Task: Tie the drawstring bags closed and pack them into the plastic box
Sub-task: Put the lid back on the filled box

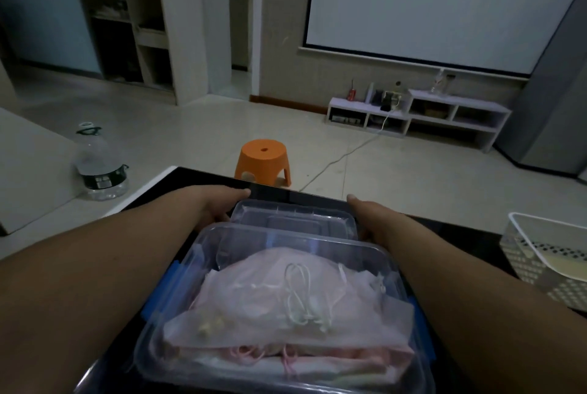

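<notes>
Lid (295,219) just far of box (149,343), long axis left-right — left hand (219,203), right hand (374,215) at its ends, fingers hidden, grip unclear.

Counted two hands, the left hand (219,204) and the right hand (373,214). One clear plastic box (149,358) was logged, and one separate lid (295,219). The drawstring bags (270,314) made a single stack of several, and the exact number could not be told. One orange stool (263,158), one water bottle (98,165), one white basket (540,254), one low shelf unit (419,114) and one screen (444,3) were noted.
</notes>
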